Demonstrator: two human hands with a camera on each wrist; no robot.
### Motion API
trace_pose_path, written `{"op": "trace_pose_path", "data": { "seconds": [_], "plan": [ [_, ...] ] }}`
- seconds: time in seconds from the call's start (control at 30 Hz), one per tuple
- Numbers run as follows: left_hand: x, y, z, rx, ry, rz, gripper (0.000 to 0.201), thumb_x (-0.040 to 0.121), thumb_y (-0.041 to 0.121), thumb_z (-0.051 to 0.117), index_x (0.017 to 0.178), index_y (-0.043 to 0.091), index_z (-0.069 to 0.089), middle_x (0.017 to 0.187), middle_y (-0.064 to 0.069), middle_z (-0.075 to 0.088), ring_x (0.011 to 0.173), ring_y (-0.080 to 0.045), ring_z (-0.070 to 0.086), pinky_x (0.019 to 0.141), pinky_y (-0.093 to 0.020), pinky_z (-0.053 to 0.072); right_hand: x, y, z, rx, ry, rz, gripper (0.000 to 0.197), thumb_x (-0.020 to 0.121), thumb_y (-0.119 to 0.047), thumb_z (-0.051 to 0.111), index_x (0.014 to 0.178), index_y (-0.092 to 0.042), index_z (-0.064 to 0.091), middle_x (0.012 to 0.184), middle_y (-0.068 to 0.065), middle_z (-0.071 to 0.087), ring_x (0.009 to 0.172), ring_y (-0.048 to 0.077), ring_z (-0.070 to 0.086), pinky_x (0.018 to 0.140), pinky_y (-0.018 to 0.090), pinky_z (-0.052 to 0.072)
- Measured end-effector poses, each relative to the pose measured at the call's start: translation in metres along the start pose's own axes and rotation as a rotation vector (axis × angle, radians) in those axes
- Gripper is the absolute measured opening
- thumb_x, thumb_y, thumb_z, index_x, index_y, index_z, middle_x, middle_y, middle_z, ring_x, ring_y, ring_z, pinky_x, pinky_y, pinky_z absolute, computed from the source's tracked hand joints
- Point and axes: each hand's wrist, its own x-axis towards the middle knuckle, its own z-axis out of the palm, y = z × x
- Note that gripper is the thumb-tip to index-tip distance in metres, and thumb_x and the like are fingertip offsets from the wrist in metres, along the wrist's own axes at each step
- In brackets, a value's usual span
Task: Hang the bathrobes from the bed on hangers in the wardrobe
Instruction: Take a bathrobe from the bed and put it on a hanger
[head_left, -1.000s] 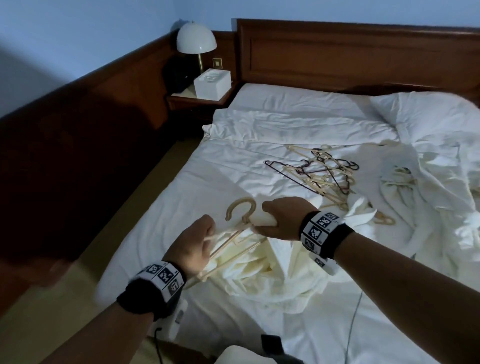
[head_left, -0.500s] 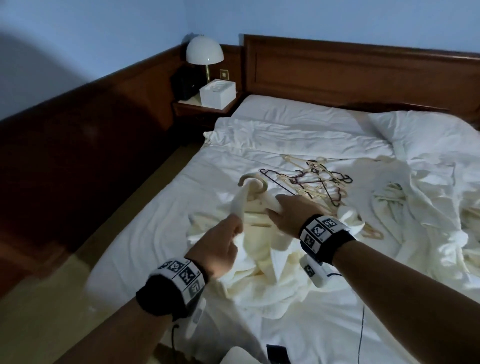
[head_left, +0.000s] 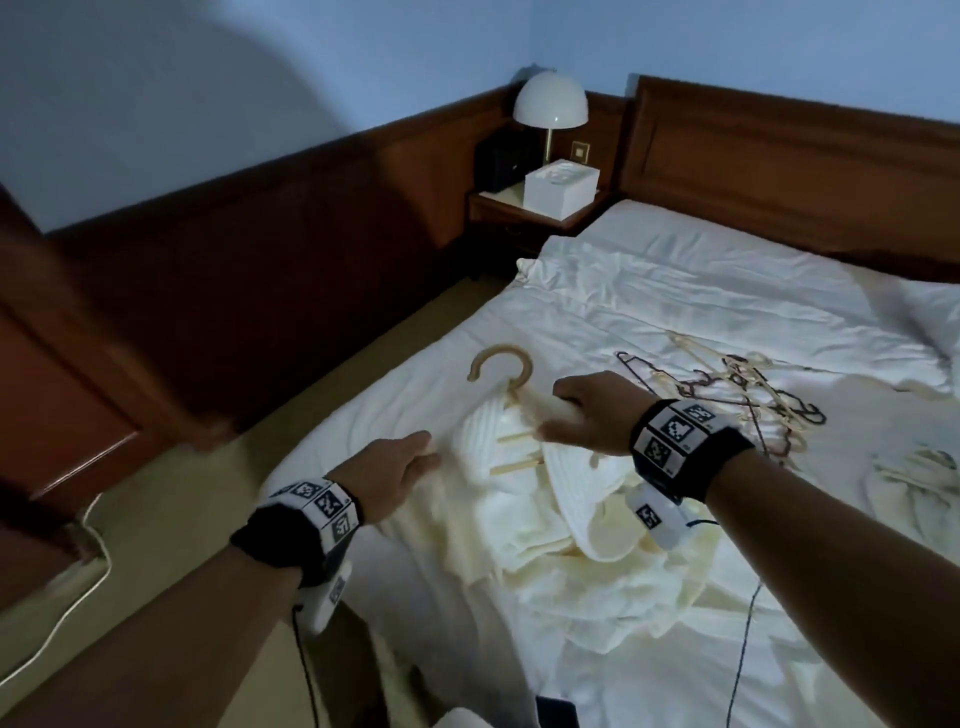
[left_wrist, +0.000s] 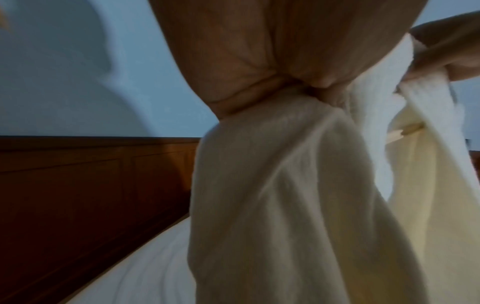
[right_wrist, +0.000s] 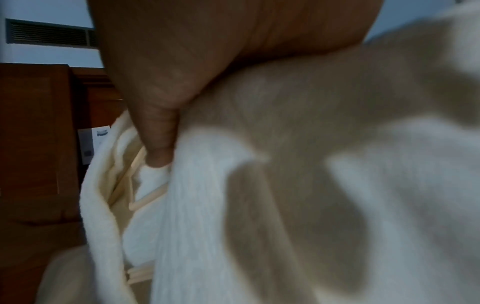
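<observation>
Head view: right hand (head_left: 597, 415) curled round the shoulder of the wooden hanger (head_left: 506, 395), propping it so the bathrobe (head_left: 524, 499) drapes on, above the bed (head_left: 727, 291). Left wrist view: left hand (left_wrist: 272, 72) bunches robe cloth, likely pulling the collar across.
</observation>
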Motion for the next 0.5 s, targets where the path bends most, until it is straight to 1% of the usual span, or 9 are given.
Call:
{"op": "trace_pose_path", "data": {
  "seconds": [0.03,0.07,0.13,0.2,0.27,0.33,0.4,0.47,0.5],
  "plan": [
    [-0.006,-0.012,-0.005,0.021,0.038,-0.023,0.041,0.102,0.037,0.042,0.133,0.012,0.048,0.115,-0.004,0.066,0.105,-0.02,0.063,0.081,-0.019,0.039,0.011,-0.009,0.002,0.021,-0.038,-0.022,0.044,0.082,-0.064,0.058,0.071,-0.023,0.044,0.068,-0.005,0.052,0.065,0.018,0.051,0.059,0.031,0.039],
    [-0.012,-0.028,-0.012,0.039,0.08,-0.04,0.039,0.102,0.036,0.042,0.132,0.013,0.05,0.112,0.0,0.065,0.104,-0.019,0.063,0.08,-0.019,0.038,0.025,-0.02,0.004,0.037,-0.072,-0.042,0.043,0.084,-0.061,0.058,0.07,-0.023,0.043,0.069,-0.004,0.052,0.064,0.017,0.052,0.057,0.03,0.039],
    [-0.023,-0.058,-0.029,0.054,0.162,-0.037,0.027,0.101,0.033,0.044,0.115,0.014,0.056,0.096,0.009,0.059,0.087,-0.012,0.059,0.074,-0.02,0.036,0.052,-0.043,0.008,0.058,-0.125,-0.068,0.039,0.088,-0.056,0.057,0.07,-0.025,0.043,0.07,-0.003,0.055,0.062,0.015,0.056,0.055,0.03,0.038],
    [-0.041,-0.097,-0.055,0.076,0.238,-0.051,0.022,0.1,0.036,0.043,0.096,0.018,0.054,0.084,0.009,0.056,0.073,-0.013,0.054,0.068,-0.024,0.036,0.086,-0.08,0.014,0.068,-0.172,-0.107,0.035,0.09,-0.055,0.055,0.07,-0.03,0.04,0.074,-0.004,0.054,0.065,0.018,0.059,0.057,0.032,0.044],
    [-0.068,-0.143,-0.083,0.095,0.258,-0.125,0.023,0.1,0.04,0.041,0.091,0.021,0.049,0.078,0.006,0.056,0.071,-0.016,0.056,0.066,-0.029,0.04,0.126,-0.13,0.023,0.052,-0.187,-0.178,0.03,0.089,-0.058,0.054,0.072,-0.037,0.04,0.076,-0.011,0.051,0.071,0.013,0.054,0.061,0.029,0.041],
    [-0.101,-0.195,-0.112,0.113,0.275,-0.208,0.027,0.101,0.041,0.04,0.096,0.017,0.051,0.083,0.0,0.061,0.074,-0.017,0.057,0.068,-0.03,0.043,0.166,-0.191,0.032,0.034,-0.169,-0.252,0.023,0.089,-0.057,0.054,0.082,-0.036,0.05,0.081,-0.011,0.057,0.075,0.011,0.054,0.064,0.027,0.041],
    [-0.145,-0.247,-0.146,0.141,0.323,-0.281,0.035,0.097,0.055,0.034,0.094,0.022,0.047,0.083,-0.001,0.061,0.073,-0.017,0.057,0.068,-0.03,0.043,0.205,-0.266,0.039,0.018,-0.142,-0.336,0.031,0.09,-0.054,0.054,0.092,-0.024,0.058,0.089,-0.003,0.063,0.081,0.019,0.059,0.069,0.031,0.045],
    [-0.205,-0.298,-0.187,0.173,0.385,-0.371,0.044,0.092,0.066,0.024,0.09,0.027,0.043,0.083,-0.002,0.062,0.073,-0.023,0.059,0.07,-0.032,0.045,0.237,-0.356,0.044,0.019,-0.123,-0.461,0.032,0.091,-0.054,0.054,0.089,-0.023,0.057,0.087,-0.002,0.063,0.08,0.02,0.059,0.067,0.031,0.042],
    [-0.24,-0.321,-0.21,0.176,0.414,-0.437,0.042,0.095,0.061,0.027,0.092,0.023,0.046,0.085,-0.004,0.063,0.075,-0.023,0.059,0.071,-0.032,0.043,0.25,-0.406,0.046,0.021,-0.12,-0.524,0.03,0.091,-0.056,0.052,0.088,-0.026,0.056,0.086,-0.004,0.062,0.08,0.019,0.059,0.067,0.031,0.042]
  ]
}}
